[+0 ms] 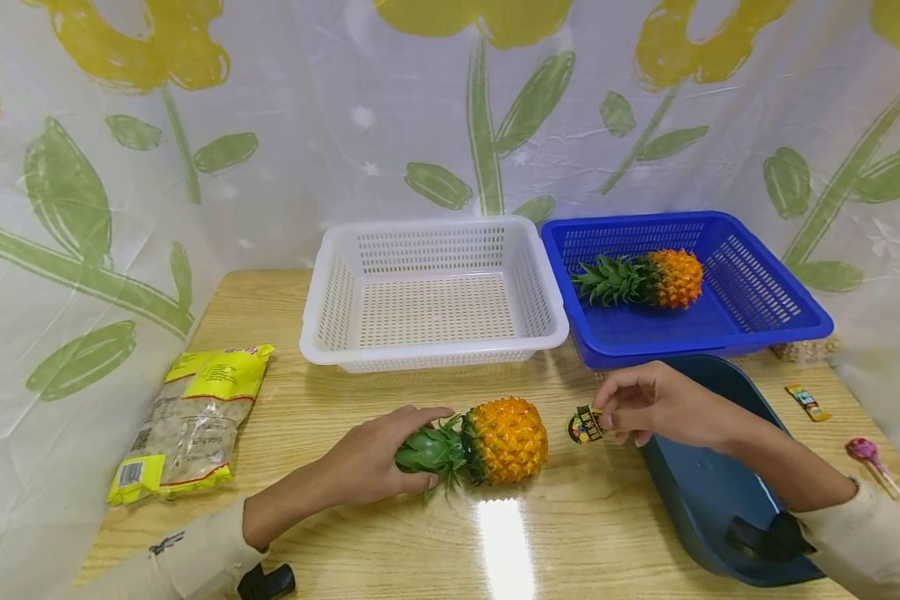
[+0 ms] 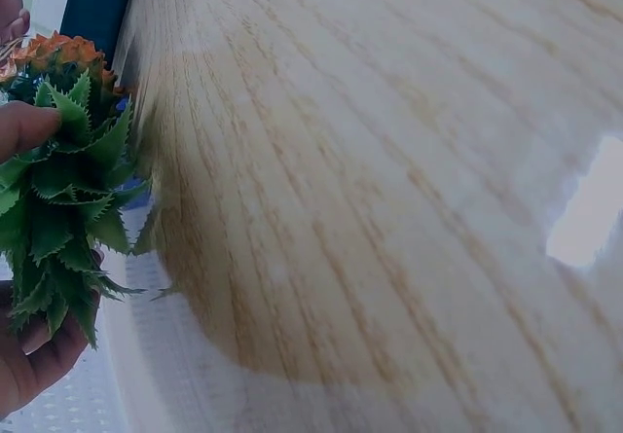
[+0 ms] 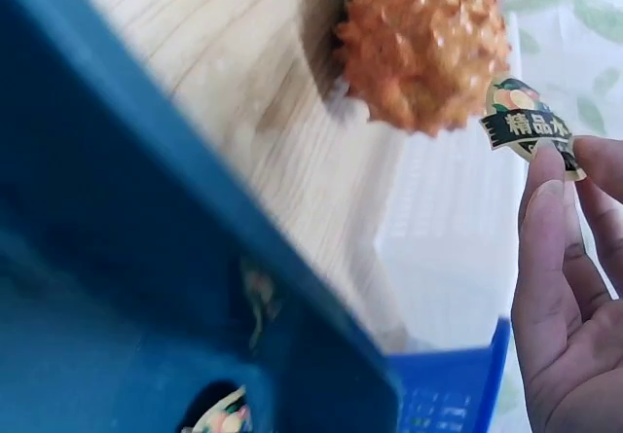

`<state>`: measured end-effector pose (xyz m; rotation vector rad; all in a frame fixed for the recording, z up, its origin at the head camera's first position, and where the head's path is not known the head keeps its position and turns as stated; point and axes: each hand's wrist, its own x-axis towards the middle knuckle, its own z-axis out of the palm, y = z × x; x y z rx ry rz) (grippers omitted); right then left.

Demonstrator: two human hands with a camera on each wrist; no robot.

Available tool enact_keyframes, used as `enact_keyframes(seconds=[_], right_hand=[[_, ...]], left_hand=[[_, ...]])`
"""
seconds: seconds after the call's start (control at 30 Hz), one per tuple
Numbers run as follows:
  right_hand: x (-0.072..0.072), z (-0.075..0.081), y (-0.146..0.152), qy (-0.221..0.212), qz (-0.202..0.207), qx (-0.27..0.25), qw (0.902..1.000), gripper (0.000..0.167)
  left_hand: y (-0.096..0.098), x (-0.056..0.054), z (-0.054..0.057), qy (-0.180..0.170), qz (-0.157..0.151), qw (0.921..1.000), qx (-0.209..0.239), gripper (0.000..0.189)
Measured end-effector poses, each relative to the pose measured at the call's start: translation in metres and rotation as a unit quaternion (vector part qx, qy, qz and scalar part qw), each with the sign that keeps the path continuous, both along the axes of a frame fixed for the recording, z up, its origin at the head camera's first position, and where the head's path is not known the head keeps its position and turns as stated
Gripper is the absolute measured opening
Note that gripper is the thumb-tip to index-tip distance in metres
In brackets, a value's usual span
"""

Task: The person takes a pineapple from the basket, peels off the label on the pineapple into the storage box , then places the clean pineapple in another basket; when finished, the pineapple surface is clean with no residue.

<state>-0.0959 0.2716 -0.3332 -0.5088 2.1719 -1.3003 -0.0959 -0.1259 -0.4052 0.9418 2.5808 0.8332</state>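
Observation:
My left hand (image 1: 386, 454) grips a toy pineapple (image 1: 508, 442) by its green leaf crown, the orange body pointing right, low over or on the table. In the left wrist view the thumb lies across the leaves (image 2: 73, 190) and fingers curl beneath. Between thumb and fingertips, my right hand (image 1: 663, 408) pinches a small fruit sticker (image 1: 587, 425) with dark and gold print, just right of the pineapple and apart from it. In the right wrist view the sticker (image 3: 531, 126) shows Chinese characters on a black band.
Behind stand a white basket (image 1: 435, 354) and a blue basket (image 1: 765, 283) holding another pineapple (image 1: 675, 279). A dark teal bin (image 1: 690, 517) sits under the right forearm, with a sticker (image 3: 222, 414) inside. A yellow snack bag (image 1: 195, 417) lies left; a small packet (image 1: 808, 402) and lollipop (image 1: 862, 450) lie right.

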Motion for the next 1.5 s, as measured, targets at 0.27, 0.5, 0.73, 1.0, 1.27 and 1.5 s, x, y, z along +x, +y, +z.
enact_keyframes(seconds=[0.27,0.5,0.73,1.0,1.27,1.5], right_hand=[[0.003,0.002,0.022,0.003,-0.043,0.025,0.9988,0.02],[0.006,-0.002,0.041,0.005,-0.066,0.042,0.9969,0.021],[0.011,-0.007,0.06,-0.004,-0.085,0.054,0.995,0.024],[0.011,-0.011,0.085,-0.021,-0.094,0.075,0.9925,0.029],[0.008,-0.02,0.102,-0.07,-0.081,0.091,0.9902,0.047],[0.005,-0.028,0.109,-0.097,-0.075,0.124,0.9846,0.045]], left_hand=[[-0.001,0.0,0.0,-0.002,-0.001,1.0,-0.003,0.079],[-0.001,0.0,-0.001,0.0,-0.004,1.0,-0.005,0.079],[-0.001,-0.001,0.0,0.0,-0.005,1.0,-0.007,0.079],[-0.001,-0.001,0.001,-0.003,-0.002,0.9999,-0.015,0.08],[0.0,-0.002,0.0,-0.003,-0.006,0.9999,-0.014,0.079],[0.0,-0.002,0.0,-0.004,-0.004,0.9998,-0.018,0.08]])
